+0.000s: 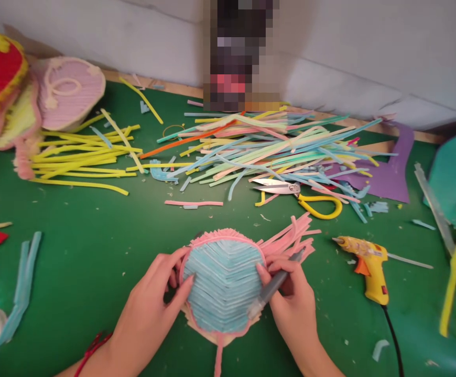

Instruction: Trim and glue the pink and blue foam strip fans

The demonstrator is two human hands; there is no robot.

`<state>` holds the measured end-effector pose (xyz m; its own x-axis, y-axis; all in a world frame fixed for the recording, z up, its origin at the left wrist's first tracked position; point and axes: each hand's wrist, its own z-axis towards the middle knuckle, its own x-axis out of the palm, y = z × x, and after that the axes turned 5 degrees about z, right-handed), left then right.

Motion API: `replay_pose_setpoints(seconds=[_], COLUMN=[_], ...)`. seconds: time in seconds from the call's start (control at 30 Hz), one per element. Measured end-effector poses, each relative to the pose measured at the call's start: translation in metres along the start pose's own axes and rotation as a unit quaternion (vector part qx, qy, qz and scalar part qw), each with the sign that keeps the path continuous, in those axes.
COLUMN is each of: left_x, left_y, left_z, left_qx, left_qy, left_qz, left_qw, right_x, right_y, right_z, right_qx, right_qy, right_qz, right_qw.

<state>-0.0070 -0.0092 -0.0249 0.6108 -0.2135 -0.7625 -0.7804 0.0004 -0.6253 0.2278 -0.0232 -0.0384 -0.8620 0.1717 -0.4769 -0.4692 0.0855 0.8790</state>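
A hand fan [226,283] of light blue pipe-cleaner-like strips, set in a slanted leaf pattern, is held upright in front of me. Pink strip runs round its edge and down its handle [219,356]; a cream backing shows below. My left hand [161,293] is closed on the fan's left edge, thumb on the front. On the right edge, my right hand [286,293] pinches the fan and also grips a grey pen-like tool [275,288], its pale tip slanting down over the fan's lower right. Behind that hand lies a bundle of pink strips [294,235].
Yellow-handled scissors [318,205] lie before a pile of coloured strips [275,146]. To the right is a yellow glue gun [369,262] with a black cord. Yellow strips [86,157] and finished fans [68,91] are at left. Purple sheet [393,173] lies back right.
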Motion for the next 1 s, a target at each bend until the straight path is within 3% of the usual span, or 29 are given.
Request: replay_pose_setpoints(seconds=[0.33,1.0], left_x=[0.0,0.0], left_y=[-0.003,0.0], left_z=[-0.005,0.004], left_qx=[0.005,0.027], left_qy=[-0.013,-0.012], left_qz=[0.021,0.063], left_qw=[1.0,0.998], right_x=[-0.001,0.003], right_y=[0.014,-0.001], right_z=[0.001,0.002], right_qx=[-0.007,0.014], right_qy=[-0.046,-0.007], right_qz=[0.016,-0.04], right_qw=[0.999,0.999])
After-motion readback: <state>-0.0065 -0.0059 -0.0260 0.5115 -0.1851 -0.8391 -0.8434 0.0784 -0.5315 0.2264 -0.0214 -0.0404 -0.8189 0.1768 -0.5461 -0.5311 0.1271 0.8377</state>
